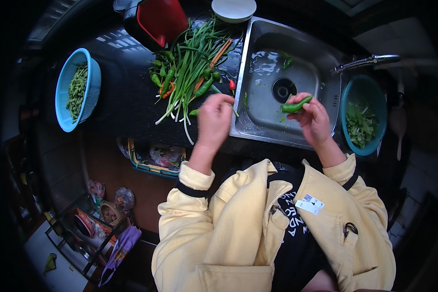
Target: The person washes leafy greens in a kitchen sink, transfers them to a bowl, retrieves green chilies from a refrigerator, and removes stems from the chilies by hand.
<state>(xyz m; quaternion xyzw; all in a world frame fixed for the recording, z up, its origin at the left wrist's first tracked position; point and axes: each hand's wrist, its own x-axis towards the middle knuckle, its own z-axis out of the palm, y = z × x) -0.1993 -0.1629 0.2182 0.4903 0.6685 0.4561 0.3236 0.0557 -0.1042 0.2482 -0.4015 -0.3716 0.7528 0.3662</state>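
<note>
My right hand (314, 116) holds a green chili pepper (296, 105) between thumb and fingers over the stainless steel sink (241, 109). My left hand (215, 118) is blurred above the dark counter at the sink's left edge, its fingers curled; whether it grips anything is hidden. Beyond it lie long green scallions (193, 62) with white ends, and several green peppers (166, 76) beside them. A small red pepper (232, 85) rests near the sink's rim. Inside the basin are more green pepper pieces (287, 61) around the drain (284, 90).
A blue basket (95, 76) of green pods stands far left, a teal basin (381, 109) of leafy greens right of the sink. The faucet (368, 62) reaches in from the right. A red and black container (160, 22) and white bowl (233, 9) stand at the back.
</note>
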